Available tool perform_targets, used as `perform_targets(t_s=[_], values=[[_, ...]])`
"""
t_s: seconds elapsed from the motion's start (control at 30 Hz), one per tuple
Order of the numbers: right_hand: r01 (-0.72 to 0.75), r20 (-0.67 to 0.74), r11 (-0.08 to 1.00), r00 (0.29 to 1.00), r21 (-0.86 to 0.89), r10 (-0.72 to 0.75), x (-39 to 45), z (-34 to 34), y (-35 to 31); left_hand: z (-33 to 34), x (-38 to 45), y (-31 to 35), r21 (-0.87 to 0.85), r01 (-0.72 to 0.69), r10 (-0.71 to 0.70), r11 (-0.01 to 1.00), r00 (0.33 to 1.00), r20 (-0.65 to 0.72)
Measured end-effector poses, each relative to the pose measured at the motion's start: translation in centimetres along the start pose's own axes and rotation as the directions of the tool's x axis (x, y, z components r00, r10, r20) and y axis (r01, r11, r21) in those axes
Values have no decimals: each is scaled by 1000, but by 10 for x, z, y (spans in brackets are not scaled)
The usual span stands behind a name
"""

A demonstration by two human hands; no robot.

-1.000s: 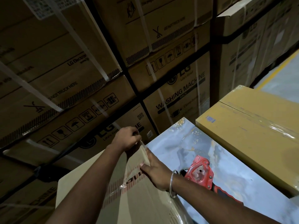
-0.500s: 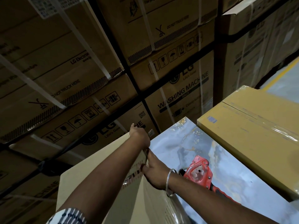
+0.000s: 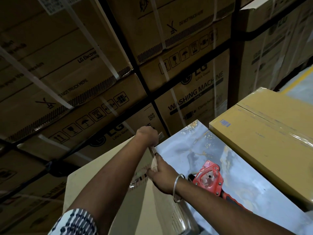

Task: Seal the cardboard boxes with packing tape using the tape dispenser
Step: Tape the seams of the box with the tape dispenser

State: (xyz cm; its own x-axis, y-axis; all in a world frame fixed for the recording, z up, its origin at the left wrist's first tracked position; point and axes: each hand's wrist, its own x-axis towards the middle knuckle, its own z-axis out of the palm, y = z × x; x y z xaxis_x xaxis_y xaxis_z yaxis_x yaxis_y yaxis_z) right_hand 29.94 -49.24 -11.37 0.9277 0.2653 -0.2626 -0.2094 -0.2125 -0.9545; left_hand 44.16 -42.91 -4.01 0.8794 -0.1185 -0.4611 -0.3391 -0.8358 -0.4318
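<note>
Risk: left hand (image 3: 147,134) was curled pinching the tape end at the box (image 3: 94,173) far edge, right hand (image 3: 160,173) flat pressing it; tape dispenser (image 3: 208,178) lay unheld on bench (image 3: 194,150), lower right—tape could wrinkle or lift.

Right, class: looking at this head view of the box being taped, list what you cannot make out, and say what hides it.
- Left hand fingers: curled over the box far edge, behind the knuckles.
- Tape dispenser: its near part hidden by the right forearm; any tape roll not discernible.
- Box's near end: cut off by the bottom edge.
- Tape under the right hand: dim, so its extent is unclear.
</note>
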Motion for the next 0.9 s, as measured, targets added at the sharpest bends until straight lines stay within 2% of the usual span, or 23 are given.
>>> perform_targets(t_s=[0.1, 0.2, 0.27, 0.33, 0.37, 0.43, 0.63, 0.73, 0.9], values=[[-30, -13, 997, 999, 72, 31, 0, 1, 2, 1, 3, -7, -89, -20, 23, 996, 999, 42], [-62, -22, 996, 998, 66, 64, 0, 0, 1, 5, -2, -8, -342, -113, 130, 933, 991, 26], [-90, -31, 995, 995, 37, 91, 0, -1, 0, 13, -10, -5, -562, -172, 159, 809, 985, -72], [-96, -43, 995, 994, 30, 97, 1, 0, -2, 23, -24, 0, -736, -229, 103, 637, 972, -213], [-101, -48, 995, 994, 20, 101, 3, 0, 0, 29, -34, 4, -774, -265, 62, 575, 957, -282], [-97, -51, 995, 994, -14, 96, 4, 0, 0, 42, -58, 10, -791, -320, -27, 521, 920, -390], [-145, -26, 983, 989, -116, 143, 4, -1, -1, 113, -138, -3, -786, -305, -216, 538, 852, -478], [-156, -25, 979, 988, -130, 154, 6, -2, -3, 153, -174, -21, -793, -256, -221, 553, 873, -435], [-115, -2, 978, 993, -172, 117, 2, -5, -9, 192, -216, -42, -686, -154, -129, 711, 931, -343]])
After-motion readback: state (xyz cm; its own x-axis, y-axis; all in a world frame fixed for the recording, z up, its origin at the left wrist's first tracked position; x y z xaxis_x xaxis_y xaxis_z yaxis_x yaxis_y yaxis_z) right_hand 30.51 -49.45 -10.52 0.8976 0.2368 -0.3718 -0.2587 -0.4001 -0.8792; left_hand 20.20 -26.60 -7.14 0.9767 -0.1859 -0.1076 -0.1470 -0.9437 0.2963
